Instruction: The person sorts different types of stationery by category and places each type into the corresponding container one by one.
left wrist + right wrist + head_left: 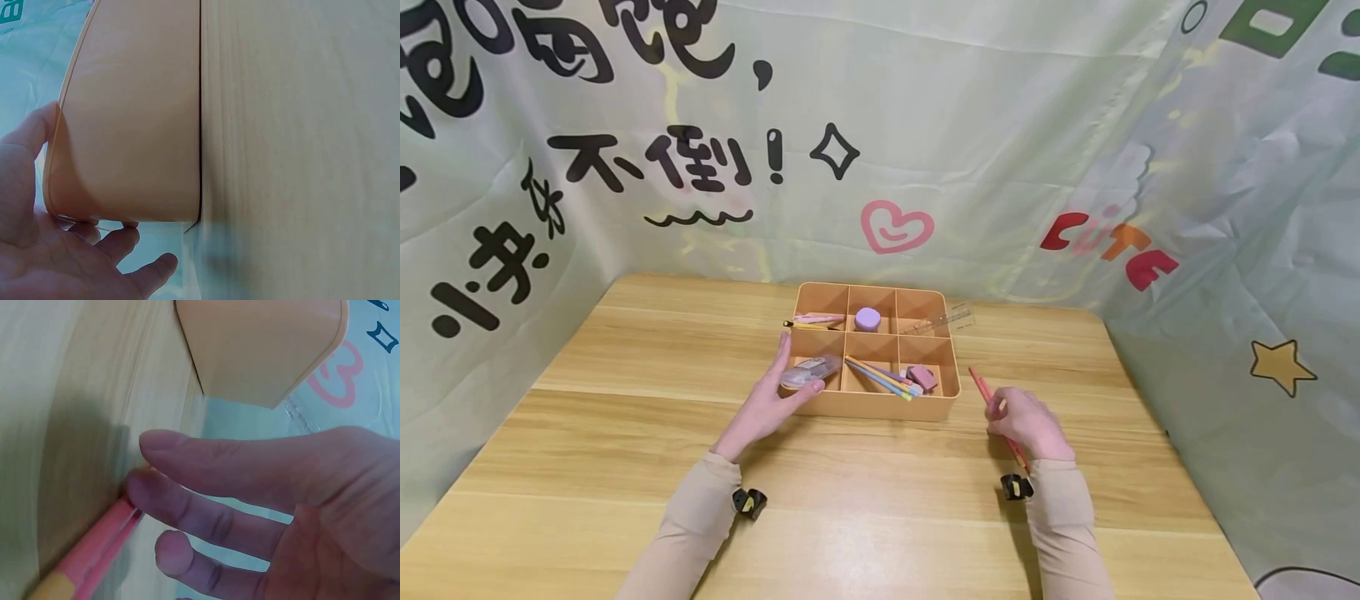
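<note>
An orange-tan organizer box [872,406] with several compartments sits on the table. My left hand [765,400] rests at its front left corner, thumb at the rim and the other fingers stretched along the left side. To the right of the box, my right hand [1026,419] pinches two slim pink sticks, like pencils [100,540], between thumb and index finger. One of them has a yellow end, seen in the right wrist view. They lie slanted close over the tabletop, their middle hidden behind the fingers in the head view.
The box holds a clear plastic case [811,371], several pencils [880,377], pink erasers [922,377], a purple round item [867,319], slim pens [816,322] and a transparent ruler [940,319] jutting past the right rim. Printed curtains [985,167] enclose the wooden table [647,375].
</note>
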The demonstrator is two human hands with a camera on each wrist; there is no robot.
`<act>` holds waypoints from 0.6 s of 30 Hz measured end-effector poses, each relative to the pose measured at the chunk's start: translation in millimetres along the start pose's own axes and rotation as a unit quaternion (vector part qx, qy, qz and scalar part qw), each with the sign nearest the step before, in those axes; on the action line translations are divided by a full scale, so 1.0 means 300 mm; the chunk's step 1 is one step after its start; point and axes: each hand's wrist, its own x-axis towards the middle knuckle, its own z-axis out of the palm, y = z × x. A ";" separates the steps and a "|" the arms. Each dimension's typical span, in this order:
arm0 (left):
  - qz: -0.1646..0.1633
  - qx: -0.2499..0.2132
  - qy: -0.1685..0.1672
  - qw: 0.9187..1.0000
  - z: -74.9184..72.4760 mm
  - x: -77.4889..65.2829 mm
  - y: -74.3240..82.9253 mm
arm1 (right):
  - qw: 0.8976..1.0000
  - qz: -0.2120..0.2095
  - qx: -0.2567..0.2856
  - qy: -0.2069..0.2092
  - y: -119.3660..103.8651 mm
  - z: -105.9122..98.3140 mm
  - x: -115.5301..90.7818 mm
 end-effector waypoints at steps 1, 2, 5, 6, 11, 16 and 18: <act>0.000 0.000 0.000 1.000 0.000 0.000 -0.001 | 1.000 0.000 0.000 0.002 0.002 -0.001 0.000; 0.000 -0.001 0.000 1.000 0.000 0.001 -0.001 | 1.000 0.000 -0.001 0.004 0.005 -0.003 0.001; 0.000 -0.002 -0.001 1.000 0.001 0.002 -0.003 | 1.000 0.004 -0.005 0.011 0.014 -0.004 0.004; 0.001 -0.003 0.000 1.000 0.000 0.002 -0.003 | 1.000 0.005 -0.005 0.012 0.016 -0.005 0.005; 0.001 -0.004 0.001 1.000 0.000 0.002 0.000 | 1.000 0.010 -0.008 0.020 0.020 -0.004 0.006; -0.001 -0.003 0.000 1.000 -0.001 0.003 0.001 | 0.999 0.013 -0.010 0.033 0.023 -0.001 0.007; -0.002 -0.005 -0.001 1.000 -0.001 0.003 0.003 | 0.999 0.015 -0.012 0.038 0.024 0.000 0.007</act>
